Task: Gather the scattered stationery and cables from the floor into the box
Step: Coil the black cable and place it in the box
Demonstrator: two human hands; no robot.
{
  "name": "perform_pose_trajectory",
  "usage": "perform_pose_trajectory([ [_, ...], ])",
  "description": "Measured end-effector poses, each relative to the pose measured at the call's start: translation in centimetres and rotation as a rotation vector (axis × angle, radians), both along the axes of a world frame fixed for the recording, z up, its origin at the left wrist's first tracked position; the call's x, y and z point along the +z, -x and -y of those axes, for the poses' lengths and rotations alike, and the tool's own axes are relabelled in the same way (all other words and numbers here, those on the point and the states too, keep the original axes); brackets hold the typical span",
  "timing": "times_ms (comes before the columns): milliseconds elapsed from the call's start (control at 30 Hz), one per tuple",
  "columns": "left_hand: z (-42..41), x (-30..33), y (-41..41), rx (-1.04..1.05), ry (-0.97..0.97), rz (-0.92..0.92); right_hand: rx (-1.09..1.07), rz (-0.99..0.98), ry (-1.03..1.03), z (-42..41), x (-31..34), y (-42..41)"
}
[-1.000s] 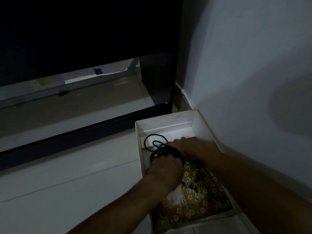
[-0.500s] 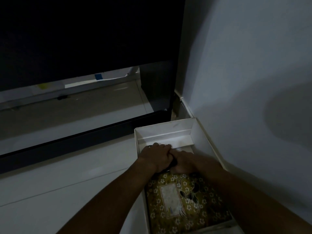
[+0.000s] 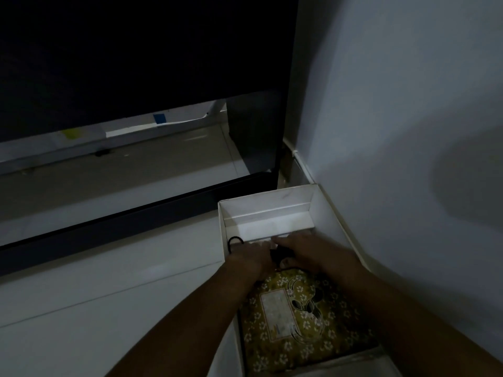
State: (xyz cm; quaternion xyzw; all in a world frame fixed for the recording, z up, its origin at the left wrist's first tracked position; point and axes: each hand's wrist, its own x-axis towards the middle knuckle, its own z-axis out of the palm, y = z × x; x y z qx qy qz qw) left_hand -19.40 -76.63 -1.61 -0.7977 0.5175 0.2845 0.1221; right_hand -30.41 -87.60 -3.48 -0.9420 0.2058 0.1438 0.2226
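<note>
While both hands are down inside white box (image 3: 324, 210), task is judged near its end: black cable (image 3: 280, 254) bunched between left hand (image 3: 249, 258) and right hand (image 3: 313, 254), fingers curled round it, pressed toward box floor at 12 o'clock of patterned notebook (image 3: 296, 319); one loop (image 3: 234, 240) pokes out by box wall at 9 o'clock of left hand; notebook already lying in box; nothing loose seen on visible floor (image 3: 109, 281); left: cable released, hands withdrawn
</note>
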Motion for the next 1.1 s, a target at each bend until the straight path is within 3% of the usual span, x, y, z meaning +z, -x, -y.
perform_pose_trajectory([
  [200, 0.3, -0.3, 0.0, 0.157, 0.035, -0.132, -0.096, 0.013, 0.107, -0.6, -0.7, 0.4],
  [300, -0.2, -0.8, 0.5, 0.18, 0.099, -0.018, -0.105, 0.005, 0.127, -0.9, -0.9, 0.5],
  [433, -0.6, -1.0, 1.4, 0.124, 0.02, 0.089, -0.045, -0.09, 0.111, -0.8, -0.6, 0.5],
  [600, -1.3, -0.7, 1.4, 0.21, -0.014, -0.125, -0.088, -0.091, -0.072, -0.8, -0.7, 1.5],
  [733, -2.1, -0.4, 1.2, 0.046, -0.057, -0.265, 0.028, -0.053, -0.077, -0.7, -0.7, 2.3],
  [967, -2.3, 0.0, 1.0, -0.089, -0.071, -0.228, 0.126, -0.081, -0.137, 0.1, 0.1, 2.4],
  [1100, -2.4, 0.2, 1.7, -0.034, -0.118, -0.194, 0.126, -0.173, 0.042, -0.4, 0.1, 2.4],
])
